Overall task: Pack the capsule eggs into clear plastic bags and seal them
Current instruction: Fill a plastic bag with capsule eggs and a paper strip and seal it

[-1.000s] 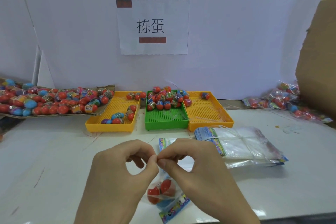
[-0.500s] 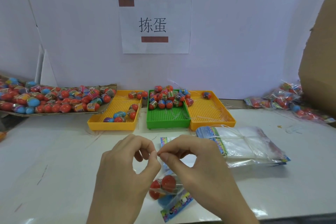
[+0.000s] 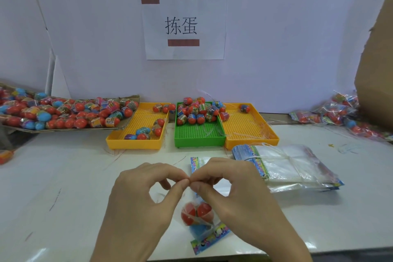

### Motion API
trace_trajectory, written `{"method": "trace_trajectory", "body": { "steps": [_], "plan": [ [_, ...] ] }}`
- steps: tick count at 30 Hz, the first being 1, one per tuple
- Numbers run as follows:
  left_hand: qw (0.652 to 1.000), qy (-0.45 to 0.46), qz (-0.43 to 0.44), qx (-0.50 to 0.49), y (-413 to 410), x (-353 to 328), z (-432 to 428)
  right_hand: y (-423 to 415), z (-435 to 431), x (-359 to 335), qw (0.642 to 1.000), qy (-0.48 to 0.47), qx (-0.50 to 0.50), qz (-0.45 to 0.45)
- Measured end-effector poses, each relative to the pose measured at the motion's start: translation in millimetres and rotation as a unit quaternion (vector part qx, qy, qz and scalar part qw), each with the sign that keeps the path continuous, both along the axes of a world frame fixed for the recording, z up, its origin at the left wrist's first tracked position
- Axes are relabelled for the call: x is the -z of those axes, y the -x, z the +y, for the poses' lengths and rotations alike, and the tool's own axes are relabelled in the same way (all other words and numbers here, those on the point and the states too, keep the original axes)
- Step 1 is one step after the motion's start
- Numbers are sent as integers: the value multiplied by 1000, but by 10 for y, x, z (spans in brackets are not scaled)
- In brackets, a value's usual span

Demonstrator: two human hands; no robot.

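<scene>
1. The person's left hand (image 3: 138, 204) and right hand (image 3: 240, 200) meet fingertip to fingertip over the near middle of the white table (image 3: 63, 187), thumb and forefinger of each curled and pinching the top of a clear plastic bag (image 3: 200, 219).
2. The bag hangs between the two palms; it holds red capsule eggs (image 3: 196, 211) and something blue below them, probably another egg, though the plastic blurs it.
3. A printed strip (image 3: 210, 239) runs along the bag's near edge, close to the table.
4. Just right of the hands lies a tied stack of empty bags (image 3: 287, 166).
5. Farther back sit three trays side by side: a left yellow tray (image 3: 136, 142) with a few eggs, a green tray (image 3: 200, 138) with a heap at its far end, and a right yellow tray (image 3: 251, 134) with one egg.
6. A cardboard sheet (image 3: 63, 128) at far left carries a large egg pile.
7. Packed bags (image 3: 333, 112) lie at far right.
</scene>
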State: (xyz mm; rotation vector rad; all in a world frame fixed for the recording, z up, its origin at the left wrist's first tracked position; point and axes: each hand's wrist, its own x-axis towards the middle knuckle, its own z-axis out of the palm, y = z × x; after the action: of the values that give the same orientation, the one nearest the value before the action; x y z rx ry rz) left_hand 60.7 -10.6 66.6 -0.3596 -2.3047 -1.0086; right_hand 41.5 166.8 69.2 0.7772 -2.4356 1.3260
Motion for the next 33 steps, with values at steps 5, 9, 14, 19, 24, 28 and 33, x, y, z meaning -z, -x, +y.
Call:
{"method": "trace_trajectory", "body": {
  "steps": [5, 9, 14, 19, 24, 28, 33],
  "plan": [
    [999, -15, 37, -15, -4, 9, 36, -26, -53, 13, 1000, -10, 5, 6],
    [999, -12, 43, -11, 15, 59, 46, -24, -71, 26, 1000, 4, 8, -5],
    [999, -34, 16, -19, 48, 136, 49, -29, -52, 9, 999, 37, 5, -22],
    [996, -65, 24, -48, 44, 138, -41, -12, 17, -10, 998, 56, 22, -29],
    [998, 2, 64, -7, -11, 55, -20, -15, 14, -22, 998, 55, 26, -32],
    [998, 11, 63, 6, -8, 50, 1, -31, 23, -41, 998, 52, 14, -37],
    [998, 19, 59, 8, -5, 77, -12, -65, -2, -55, 999, 34, 13, -25]
  ]
}}
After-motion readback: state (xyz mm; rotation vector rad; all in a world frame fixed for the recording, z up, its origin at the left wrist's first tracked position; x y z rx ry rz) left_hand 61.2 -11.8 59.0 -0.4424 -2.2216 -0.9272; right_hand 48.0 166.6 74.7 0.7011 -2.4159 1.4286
